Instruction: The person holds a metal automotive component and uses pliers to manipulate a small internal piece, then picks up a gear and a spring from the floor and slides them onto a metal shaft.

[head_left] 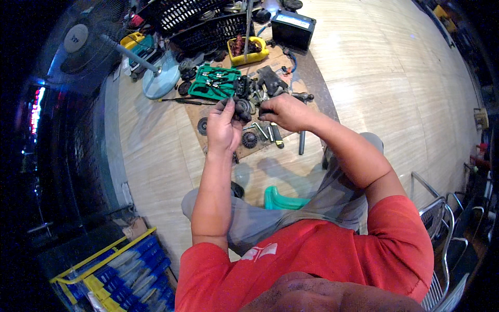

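My left hand (224, 127) is closed around a dark, round, greasy-looking part (243, 109), held up over the cardboard mat. Just right of it, my right hand (288, 112) has its fingers bent together; what lies between them, if anything, is hidden. Below the hands are a black toothed wheel (250, 139), bent hex keys (258, 130) and a yellow-and-black handled tool (277, 136). A black disc (202, 126) lies left of my left hand. Beyond the hands sits an opened green tool case (200, 89) with pliers-like tools in it.
A yellow cut-open jug (239, 61) holds reddish-brown parts. Behind stand a black battery (292, 32) and black crates (200, 41). A fan's pale base (161, 83) is at left. A dark tube (302, 143) and a green stool (283, 199) are nearer.
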### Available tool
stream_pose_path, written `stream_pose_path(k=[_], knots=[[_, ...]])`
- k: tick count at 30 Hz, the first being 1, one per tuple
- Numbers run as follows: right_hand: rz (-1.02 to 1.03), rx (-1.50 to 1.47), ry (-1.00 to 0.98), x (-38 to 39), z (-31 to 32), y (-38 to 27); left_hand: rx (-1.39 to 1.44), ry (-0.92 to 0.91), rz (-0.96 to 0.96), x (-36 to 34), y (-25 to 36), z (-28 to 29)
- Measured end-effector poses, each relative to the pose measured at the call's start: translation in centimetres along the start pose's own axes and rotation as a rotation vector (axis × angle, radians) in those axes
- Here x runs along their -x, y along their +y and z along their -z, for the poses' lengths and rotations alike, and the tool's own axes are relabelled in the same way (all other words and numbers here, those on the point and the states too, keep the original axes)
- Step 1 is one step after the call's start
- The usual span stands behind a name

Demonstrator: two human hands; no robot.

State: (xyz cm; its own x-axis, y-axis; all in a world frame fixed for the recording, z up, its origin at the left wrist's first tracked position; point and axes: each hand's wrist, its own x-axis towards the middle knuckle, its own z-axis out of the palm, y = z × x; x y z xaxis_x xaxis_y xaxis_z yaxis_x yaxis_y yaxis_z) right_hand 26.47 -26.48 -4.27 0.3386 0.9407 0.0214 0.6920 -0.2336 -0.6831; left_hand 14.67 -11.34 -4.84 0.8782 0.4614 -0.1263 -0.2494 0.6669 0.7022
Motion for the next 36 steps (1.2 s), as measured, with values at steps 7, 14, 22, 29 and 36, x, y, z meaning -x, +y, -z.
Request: stream_pose_path(k=[7,14,22,29,36], knots=[[0.012,0.135,-0.008,0.0,1.0,0.7,-0.108,0.022,0.141,0.2,-0.7,0.6],[0.035,0.160,-0.036,0.2,1.6,0.6,-0.308,-0.027,0.263,1.0,-0.9,0.3],[0.042,0.314,-0.035,0.1,2.1,1.5,-1.272,-0.121,0.188,2.1,-1.4,-1.9],[0.031,0.252,0.115,0.4,1.3,0.3,-1.413,-0.010,0.079,2.1,-1.9,-3.1],[-0.079,0.051,0.199,0.4,-1.0,-1.4,-0.997,0.238,0.073,0.8,-3.5,-0.3]])
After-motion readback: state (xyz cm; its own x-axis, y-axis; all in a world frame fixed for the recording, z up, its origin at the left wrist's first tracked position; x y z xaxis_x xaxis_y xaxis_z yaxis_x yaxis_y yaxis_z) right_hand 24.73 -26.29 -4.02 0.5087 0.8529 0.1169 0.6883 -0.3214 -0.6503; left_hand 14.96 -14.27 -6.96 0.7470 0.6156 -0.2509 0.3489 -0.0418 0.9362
